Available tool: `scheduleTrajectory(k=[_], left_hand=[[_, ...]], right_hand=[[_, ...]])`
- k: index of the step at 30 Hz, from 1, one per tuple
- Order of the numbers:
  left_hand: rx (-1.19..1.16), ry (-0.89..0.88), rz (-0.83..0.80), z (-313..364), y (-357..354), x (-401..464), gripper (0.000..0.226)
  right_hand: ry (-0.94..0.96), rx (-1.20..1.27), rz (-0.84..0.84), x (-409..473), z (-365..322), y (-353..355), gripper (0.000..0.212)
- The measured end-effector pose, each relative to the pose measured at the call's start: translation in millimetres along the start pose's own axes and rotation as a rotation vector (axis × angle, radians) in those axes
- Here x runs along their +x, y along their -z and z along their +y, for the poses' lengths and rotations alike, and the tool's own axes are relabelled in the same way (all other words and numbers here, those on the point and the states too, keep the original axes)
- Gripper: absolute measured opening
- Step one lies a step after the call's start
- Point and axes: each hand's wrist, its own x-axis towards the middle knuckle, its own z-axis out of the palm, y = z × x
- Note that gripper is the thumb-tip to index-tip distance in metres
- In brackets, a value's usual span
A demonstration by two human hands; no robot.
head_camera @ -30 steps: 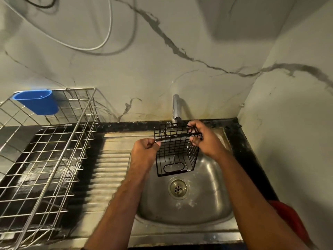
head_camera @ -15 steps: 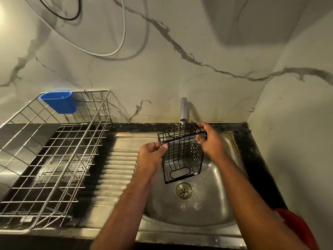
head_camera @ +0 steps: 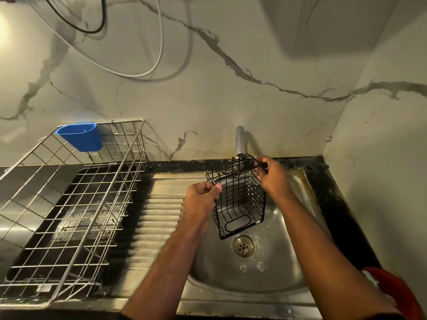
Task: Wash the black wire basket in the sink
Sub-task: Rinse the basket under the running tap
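Note:
A small black wire basket [head_camera: 240,199] hangs tilted above the steel sink bowl [head_camera: 272,269], right under the tap [head_camera: 240,142]. My left hand [head_camera: 202,199] grips the basket's near rim with curled fingers. My right hand [head_camera: 273,179] pinches the far right corner of the rim. The basket's open top faces up toward the tap and its base points down at the drain [head_camera: 243,245]. I cannot see any water stream.
A large silver wire dish rack [head_camera: 69,204] with a blue plastic cup [head_camera: 80,136] hooked on its back edge stands on the left. The ribbed drainboard [head_camera: 157,215] lies between rack and bowl. A red object [head_camera: 392,289] sits at the right front. Cables hang on the marble wall.
The basket has turned slightly, its right side swinging up and back toward the tap, while both hands keep their hold. My head has shifted, so the scene slid right.

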Motion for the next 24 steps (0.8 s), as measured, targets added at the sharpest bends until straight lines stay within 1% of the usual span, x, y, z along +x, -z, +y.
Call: scheduleTrajectory(k=[4,7,14,24], left_hand=[[0.005,0.021,-0.011,-6,-1,6,0.02],[0.005,0.028,-0.028,-8,-4,6,0.016],[-0.028,-0.005,-0.01,-12,-7,4,0.015],[-0.044,-0.042,0.011,-12,-1,3,0.016]], right_hand=[[0.022,-0.05,0.034,-2,-1,2,0.043],[0.027,-0.043,0.033,-3,3,2,0.043],[0.028,-0.055,0.018,-1,7,3,0.044],[0.019,0.016,-0.005,2,7,-4,0.045]])
